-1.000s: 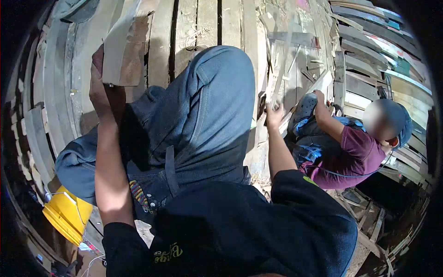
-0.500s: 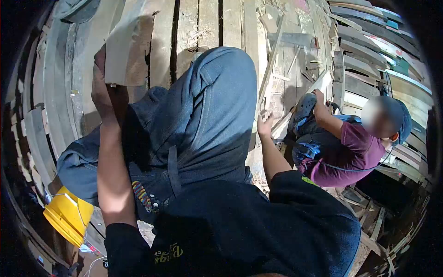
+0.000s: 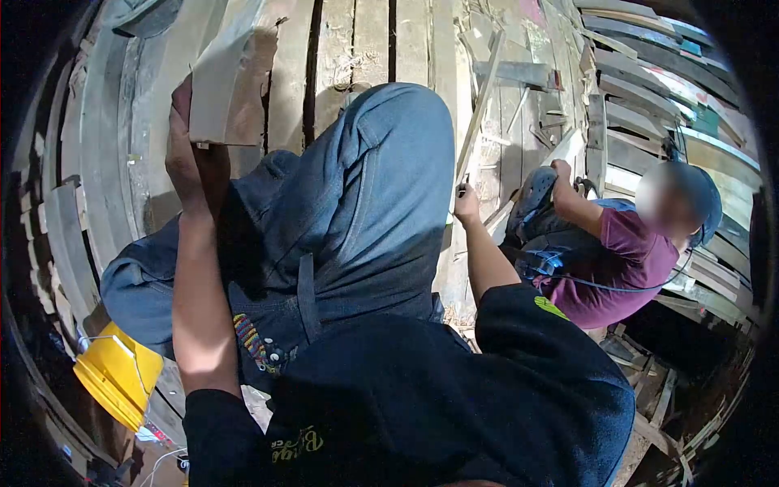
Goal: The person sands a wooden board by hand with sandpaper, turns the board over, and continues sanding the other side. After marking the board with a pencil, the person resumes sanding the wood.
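Note:
My left hand [image 3: 188,158] is closed on the near end of a thick wooden board [image 3: 231,89], which extends away from me beside my bent knee. Its fingers are partly hidden behind the wood and in shadow. To the right of my knee, my right hand [image 3: 466,203] is closed, with a small dark end showing at the fingers; I cannot tell what the object is. A long thin wooden strip [image 3: 481,105] runs along the floor just beyond that hand. Farther off lies a hand saw [image 3: 519,74] with a grey blade.
At the right, a person [image 3: 617,243] in a maroon shirt and cap crouches with a hand on a pale piece of wood [image 3: 565,148]. Wood scraps and shavings litter the plank floor [image 3: 369,40]. A yellow bucket [image 3: 118,377] lies at lower left. Stacked boards [image 3: 633,81] line the right side.
My right hand has gone from open fingers on the floor to closed around something dark. My left hand and the board have shifted slightly away from me.

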Demonstrator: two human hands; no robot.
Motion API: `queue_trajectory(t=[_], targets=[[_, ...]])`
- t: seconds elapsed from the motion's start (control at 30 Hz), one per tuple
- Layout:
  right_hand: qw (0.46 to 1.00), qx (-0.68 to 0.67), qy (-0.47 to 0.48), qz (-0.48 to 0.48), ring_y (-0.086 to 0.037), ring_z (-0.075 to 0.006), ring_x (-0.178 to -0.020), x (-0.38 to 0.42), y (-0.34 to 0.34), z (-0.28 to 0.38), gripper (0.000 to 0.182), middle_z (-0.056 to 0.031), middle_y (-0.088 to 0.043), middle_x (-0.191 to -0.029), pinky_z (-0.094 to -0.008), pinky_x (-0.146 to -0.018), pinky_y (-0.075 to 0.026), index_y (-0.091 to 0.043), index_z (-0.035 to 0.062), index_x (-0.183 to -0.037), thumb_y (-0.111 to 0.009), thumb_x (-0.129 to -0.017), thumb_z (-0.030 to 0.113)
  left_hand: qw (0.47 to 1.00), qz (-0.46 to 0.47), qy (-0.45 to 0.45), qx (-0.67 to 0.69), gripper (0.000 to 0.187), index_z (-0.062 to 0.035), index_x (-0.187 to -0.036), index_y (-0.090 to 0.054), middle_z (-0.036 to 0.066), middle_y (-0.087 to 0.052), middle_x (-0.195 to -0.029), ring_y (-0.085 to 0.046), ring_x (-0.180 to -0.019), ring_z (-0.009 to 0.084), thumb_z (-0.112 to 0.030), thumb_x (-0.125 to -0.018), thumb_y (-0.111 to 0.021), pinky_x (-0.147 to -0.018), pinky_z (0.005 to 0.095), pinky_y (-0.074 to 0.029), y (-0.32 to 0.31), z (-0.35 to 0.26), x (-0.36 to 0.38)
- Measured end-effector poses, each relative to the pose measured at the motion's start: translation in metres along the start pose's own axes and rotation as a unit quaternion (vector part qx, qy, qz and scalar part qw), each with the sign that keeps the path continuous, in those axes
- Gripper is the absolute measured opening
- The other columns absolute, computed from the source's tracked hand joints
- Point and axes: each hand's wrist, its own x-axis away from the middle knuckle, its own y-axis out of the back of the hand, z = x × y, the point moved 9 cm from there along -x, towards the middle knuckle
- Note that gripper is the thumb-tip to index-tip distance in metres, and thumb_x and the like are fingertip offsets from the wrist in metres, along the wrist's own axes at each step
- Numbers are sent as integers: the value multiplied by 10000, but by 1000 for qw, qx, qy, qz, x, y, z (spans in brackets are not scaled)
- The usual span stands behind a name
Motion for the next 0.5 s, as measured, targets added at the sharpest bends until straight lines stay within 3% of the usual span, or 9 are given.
queue_trajectory(t=[0.07, 0.13, 0.17, 0.2, 0.3, 0.33, 0.4, 0.47, 0.5], targets=[[995, -34, 12, -88, -600, -196, -708, 5, 13, 5, 278, -124, -627, -738, -330, -668, -489, -604, -33, -935, -711, -829, 201, 1000, -6, -9, 3, 415, -111, -1343, -488, 182, -628, -1177, -630, -1053, 379, -171, -938, -558, -829, 414, -524, 0, 1, 0], [967, -208, -110, -97, -573, -152, -693, 2, 12, -19, 332, -64, -605, -742, -293, -639, -473, -569, -7, -1066, -715, -855, 204, 1000, -8, -15, 7, 414, -114, -1342, -489, 179, -627, -1179, -630, -1051, 378, -170, -938, -558, -833, 411, -521, -2, 2, 0], [925, -358, -72, -101, -556, -105, -716, -1, 11, -17, 567, -75, -601, -879, -266, -577, -444, -426, 11, -1259, -716, -880, 316, 1000, -12, -19, 8, 413, -116, -1342, -490, 177, -627, -1180, -631, -1051, 377, -170, -938, -558, -835, 409, -520, -2, 3, 0], [917, -366, -97, -125, -546, -121, -728, 3, 17, -14, 678, -104, -577, -981, -271, -590, -455, -327, 14, -1338, -713, -882, 334, 1000, -12, -26, 10, 413, -117, -1342, -490, 176, -627, -1181, -631, -1050, 377, -169, -938, -558, -837, 408, -519, -3, 4, 0], [972, -164, -91, -143, -556, -156, -819, -17, 7, -82, 755, -131, -551, -1043, -283, -675, -471, -291, -20, -1369, -702, -875, 376, 999, -20, -43, 23, 412, -120, -1341, -492, 172, -626, -1183, -631, -1049, 375, -168, -938, -559, -842, 405, -516, -3, -2, -1], [967, -168, -60, -180, -559, -188, -898, -7, 15, -71, 735, -156, -554, -1080, -312, -761, -480, -309, -28, -1369, -700, -866, 339, 999, -13, -24, 20, 416, -118, -1341, -492, 176, -626, -1179, -628, -1049, 381, -169, -934, -562, -845, 410, -513, -3, 1, -2], [974, -119, -107, -163, -552, -224, -977, 9, 21, -58, 694, -181, -556, -1126, -331, -850, -466, -341, -38, -1352, -691, -863, 308, 1000, 1, 17, 9, 425, -115, -1341, -492, 183, -626, -1171, -621, -1050, 393, -171, -927, -568, -852, 419, -508, -3, 8, 2], [959, -194, -147, -145, -548, -245, -1033, 27, 12, -54, 679, -198, -543, -1167, -340, -906, -447, -359, -48, -1334, -690, -867, 316, 998, 24, 59, 0, 433, -111, -1340, -493, 190, -626, -1163, -613, -1051, 405, -173, -919, -574, -858, 429, -502, -5, 11, 8], [964, -186, -131, -138, -514, -258, -1066, 31, 11, -52, 670, -195, -509, -1175, -350, -942, -417, -359, -52, -1324, -690, -861, 302, 1000, -8, 5, 16, 440, -111, -1342, -489, 198, -624, -1148, -607, -1042, 419, -150, -912, -573, -852, 440, -504, 4, -7, 1]])
